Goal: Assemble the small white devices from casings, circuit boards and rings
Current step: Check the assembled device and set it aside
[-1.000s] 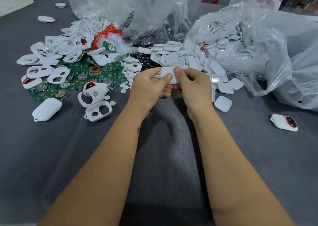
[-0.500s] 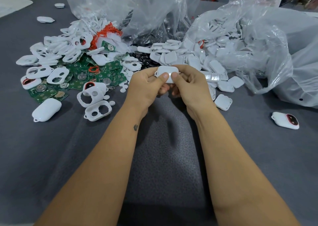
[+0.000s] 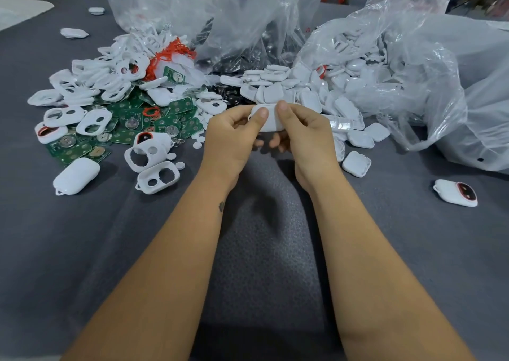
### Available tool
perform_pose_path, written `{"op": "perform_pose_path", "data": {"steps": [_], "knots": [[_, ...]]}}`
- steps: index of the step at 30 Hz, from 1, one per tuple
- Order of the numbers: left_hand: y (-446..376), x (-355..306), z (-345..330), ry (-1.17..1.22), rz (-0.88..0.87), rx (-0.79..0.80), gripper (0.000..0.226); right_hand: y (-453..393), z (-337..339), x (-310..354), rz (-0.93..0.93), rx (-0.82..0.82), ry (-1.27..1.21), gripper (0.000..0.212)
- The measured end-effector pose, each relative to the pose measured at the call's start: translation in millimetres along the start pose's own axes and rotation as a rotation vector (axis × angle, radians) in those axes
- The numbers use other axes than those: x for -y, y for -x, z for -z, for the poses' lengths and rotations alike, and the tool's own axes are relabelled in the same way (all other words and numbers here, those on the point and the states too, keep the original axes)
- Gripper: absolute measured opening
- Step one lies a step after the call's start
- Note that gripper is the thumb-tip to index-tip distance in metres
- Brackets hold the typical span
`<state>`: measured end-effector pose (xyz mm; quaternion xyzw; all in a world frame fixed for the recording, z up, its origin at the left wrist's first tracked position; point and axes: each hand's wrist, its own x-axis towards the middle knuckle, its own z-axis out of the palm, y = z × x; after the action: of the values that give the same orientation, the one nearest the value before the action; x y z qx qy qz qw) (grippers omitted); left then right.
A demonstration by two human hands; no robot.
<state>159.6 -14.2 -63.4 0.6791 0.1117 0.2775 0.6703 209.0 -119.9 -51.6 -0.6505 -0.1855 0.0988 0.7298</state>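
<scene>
Both hands hold one small white device [image 3: 271, 120] above the grey table, in the middle of the view. My left hand [image 3: 231, 137] pinches its left end, thumb on top. My right hand [image 3: 303, 135] pinches its right end the same way, and the two thumbs nearly meet. The underside of the device is hidden by my fingers. To the left lies a pile of white front casings with holes [image 3: 91, 85], green circuit boards [image 3: 124, 129] and orange rings [image 3: 168, 52]. Behind my hands lie flat white back casings [image 3: 275, 91].
Clear plastic bags [image 3: 413, 66] with more white parts stand across the back and right. A closed white device [image 3: 75, 176] lies at the left, another with a red-ringed window [image 3: 455, 192] at the right. Two open front casings [image 3: 154, 165] lie near my left wrist.
Both hands with the device have shifted slightly away from me and up. My thumbs have slid along the top of the device and sit close together.
</scene>
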Motion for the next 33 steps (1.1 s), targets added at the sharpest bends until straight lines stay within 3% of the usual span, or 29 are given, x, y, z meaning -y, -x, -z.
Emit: {"op": "perform_pose_path", "data": {"steps": [4, 11, 14, 19, 21, 25, 33], "knots": [[-1, -1, 0, 0.073, 0.043, -0.022, 0.006, 1, -3, 1, 0.076, -0.027, 0.037, 0.020], [-3, -1, 4, 0.009, -0.020, -0.005, 0.022, 3, -5, -4, 0.070, -0.112, 0.117, 0.025], [-4, 0, 4, 0.006, -0.030, -0.002, 0.019, 3, -6, -5, 0.079, -0.133, 0.149, 0.024], [-5, 0, 0, 0.186, 0.092, -0.074, 0.010, 1, -10, -4, 0.150, -0.131, 0.123, 0.012], [-7, -1, 0, 0.244, 0.163, -0.105, 0.016, -1, -8, -5, 0.172, -0.156, 0.143, 0.026], [-7, -3, 3, 0.279, 0.190, -0.011, 0.016, 2, -10, -4, 0.200, -0.105, 0.176, 0.048], [-5, -6, 6, 0.311, 0.169, -0.027, 0.019, 2, -7, 3, -0.021, -0.136, -0.213, 0.041]]}}
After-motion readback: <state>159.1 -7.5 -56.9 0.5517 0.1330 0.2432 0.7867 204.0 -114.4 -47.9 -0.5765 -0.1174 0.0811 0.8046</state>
